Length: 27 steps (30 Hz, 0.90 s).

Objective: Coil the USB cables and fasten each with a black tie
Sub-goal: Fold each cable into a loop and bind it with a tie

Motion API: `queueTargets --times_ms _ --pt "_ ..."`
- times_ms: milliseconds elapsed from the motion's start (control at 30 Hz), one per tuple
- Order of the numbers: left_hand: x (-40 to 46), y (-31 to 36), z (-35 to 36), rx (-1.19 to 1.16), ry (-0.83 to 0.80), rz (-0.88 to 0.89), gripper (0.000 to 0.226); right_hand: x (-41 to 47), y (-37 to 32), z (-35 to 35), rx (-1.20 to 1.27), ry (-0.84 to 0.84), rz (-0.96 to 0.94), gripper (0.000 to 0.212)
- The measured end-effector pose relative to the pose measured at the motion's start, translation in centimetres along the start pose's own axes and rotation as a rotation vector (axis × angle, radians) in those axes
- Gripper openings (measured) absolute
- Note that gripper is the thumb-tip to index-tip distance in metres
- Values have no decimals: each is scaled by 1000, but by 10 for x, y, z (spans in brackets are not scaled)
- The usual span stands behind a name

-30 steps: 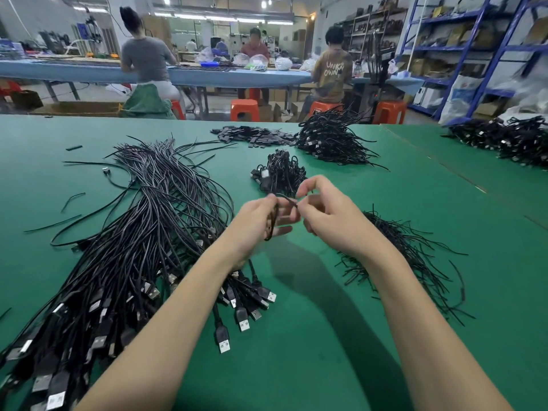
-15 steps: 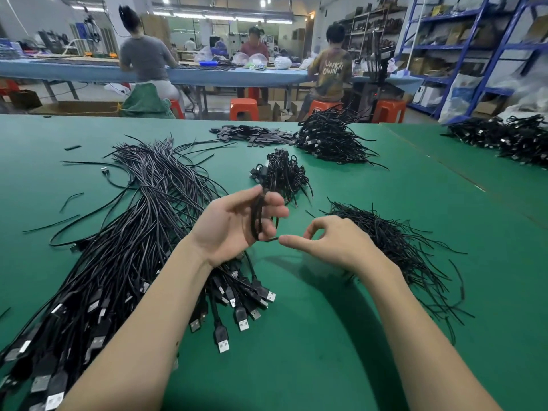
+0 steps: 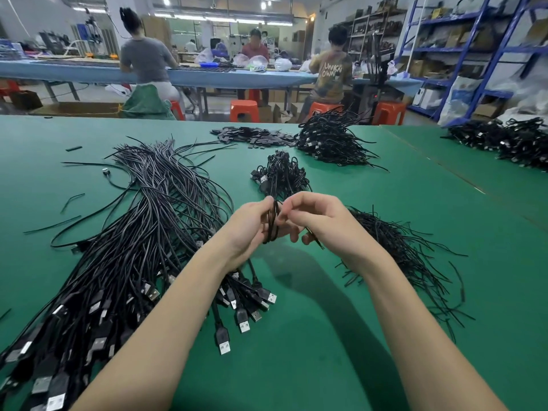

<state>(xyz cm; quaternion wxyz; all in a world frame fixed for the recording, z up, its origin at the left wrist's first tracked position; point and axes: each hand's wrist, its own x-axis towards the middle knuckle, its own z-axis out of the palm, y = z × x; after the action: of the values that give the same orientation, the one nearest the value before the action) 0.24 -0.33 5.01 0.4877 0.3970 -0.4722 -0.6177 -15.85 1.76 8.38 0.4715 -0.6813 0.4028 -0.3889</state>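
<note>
My left hand (image 3: 247,225) grips a small coiled black USB cable (image 3: 272,223) held upright above the green table (image 3: 326,336). My right hand (image 3: 321,218) meets it from the right, fingers pinching at the coil, with a thin black tie (image 3: 315,239) sticking out below the fingers. A big heap of loose USB cables (image 3: 133,247) lies to the left, plugs toward me. The pile of black ties (image 3: 400,250) lies to the right. A small pile of coiled cables (image 3: 281,175) sits just beyond my hands.
A larger heap of bundled cables (image 3: 329,140) and flat black pieces (image 3: 252,136) lie further back. More cables (image 3: 504,140) are on the table at far right. People sit on orange stools (image 3: 243,109) at a blue bench behind; blue shelving (image 3: 474,54) stands at right.
My right hand went down to the tie pile, then came back up to the coil with a tie. My left hand kept hold of the coil.
</note>
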Motion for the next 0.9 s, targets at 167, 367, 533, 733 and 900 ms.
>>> queueTargets --times_ms 167,367,533,733,900 --pt "-2 -2 -6 347 -153 52 44 5 2 -4 329 207 -9 21" --pt "-3 3 -2 287 -224 34 46 7 8 -15 442 339 23 19" --pt "1 4 -3 164 -10 63 43 1 9 -15 315 -32 -41 18" --pt "-4 11 3 -203 -1 22 43 2 21 -2 -189 -146 127 35" --pt "-2 9 10 -375 37 -7 37 2 28 -12 -355 -40 198 24"
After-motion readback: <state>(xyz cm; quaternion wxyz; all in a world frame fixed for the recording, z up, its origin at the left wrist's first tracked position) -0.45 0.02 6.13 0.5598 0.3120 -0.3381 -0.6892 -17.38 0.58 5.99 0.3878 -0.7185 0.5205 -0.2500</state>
